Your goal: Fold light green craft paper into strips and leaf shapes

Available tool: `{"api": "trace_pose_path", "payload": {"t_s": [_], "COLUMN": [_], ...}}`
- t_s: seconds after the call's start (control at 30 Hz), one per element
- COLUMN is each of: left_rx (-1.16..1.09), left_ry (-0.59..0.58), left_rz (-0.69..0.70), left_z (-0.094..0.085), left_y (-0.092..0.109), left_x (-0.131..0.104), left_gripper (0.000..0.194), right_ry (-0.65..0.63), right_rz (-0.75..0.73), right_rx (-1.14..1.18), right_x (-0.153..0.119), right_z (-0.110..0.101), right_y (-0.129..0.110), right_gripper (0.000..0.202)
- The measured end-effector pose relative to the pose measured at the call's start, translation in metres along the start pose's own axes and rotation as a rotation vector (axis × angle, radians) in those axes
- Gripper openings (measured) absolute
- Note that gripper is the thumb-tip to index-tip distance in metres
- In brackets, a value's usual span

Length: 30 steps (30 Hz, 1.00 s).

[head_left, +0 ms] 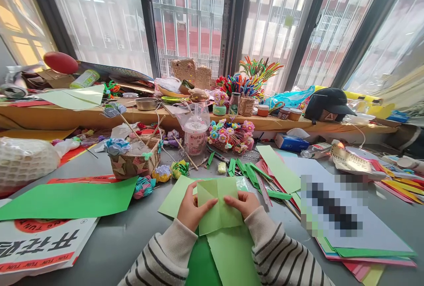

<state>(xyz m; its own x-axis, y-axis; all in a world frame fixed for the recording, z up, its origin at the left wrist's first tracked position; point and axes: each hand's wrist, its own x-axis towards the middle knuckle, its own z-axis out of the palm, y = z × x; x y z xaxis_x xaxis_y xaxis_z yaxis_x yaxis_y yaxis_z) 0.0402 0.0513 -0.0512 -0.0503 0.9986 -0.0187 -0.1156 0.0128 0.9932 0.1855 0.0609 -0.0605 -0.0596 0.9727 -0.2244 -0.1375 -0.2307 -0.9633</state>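
A small square of light green paper (220,217) with crossing crease lines is held up between my two hands. My left hand (194,206) grips its left side, thumb on the front and fingers behind. On the right edge, my right hand (245,204) pinches it the same way. Below lie a torn-edged light green strip (232,255) and a dark green sheet (202,261). Another light green sheet (174,197) lies behind my left hand. Folded green paper strips (245,171) lie beyond my right hand, beside a pink ruler (264,192).
At left are a green sheet (73,197) over a printed paper bag (43,246) and a basket (135,162) with paper flowers. A lidded plastic cup (195,138) stands ahead. A paper stack (374,233) lies right. A cluttered ledge (149,116) runs below the windows.
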Motion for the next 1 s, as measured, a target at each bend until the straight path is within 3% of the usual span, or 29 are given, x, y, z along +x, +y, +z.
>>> {"api": "trace_pose_path", "payload": {"t_s": [0.27,0.63,1.0], "left_rx": [0.03,0.059,0.06], "left_ry": [-0.001,-0.004,0.02], "left_rz": [-0.008,0.058,0.087], "left_z": [0.0,0.003,0.003], "left_y": [-0.002,0.007,0.006], "left_x": [0.0,-0.006,-0.007], "left_gripper": [0.066,0.053,0.057], "right_ry": [-0.025,-0.015,-0.029], "right_rz": [0.021,0.022,0.026], "right_rx": [-0.071,-0.062,-0.051], "right_x": [-0.002,-0.004,-0.005], "right_z": [0.0,-0.001,0.0], "right_y": [0.0,-0.001,-0.003], "right_gripper": [0.035,0.037,0.04]}}
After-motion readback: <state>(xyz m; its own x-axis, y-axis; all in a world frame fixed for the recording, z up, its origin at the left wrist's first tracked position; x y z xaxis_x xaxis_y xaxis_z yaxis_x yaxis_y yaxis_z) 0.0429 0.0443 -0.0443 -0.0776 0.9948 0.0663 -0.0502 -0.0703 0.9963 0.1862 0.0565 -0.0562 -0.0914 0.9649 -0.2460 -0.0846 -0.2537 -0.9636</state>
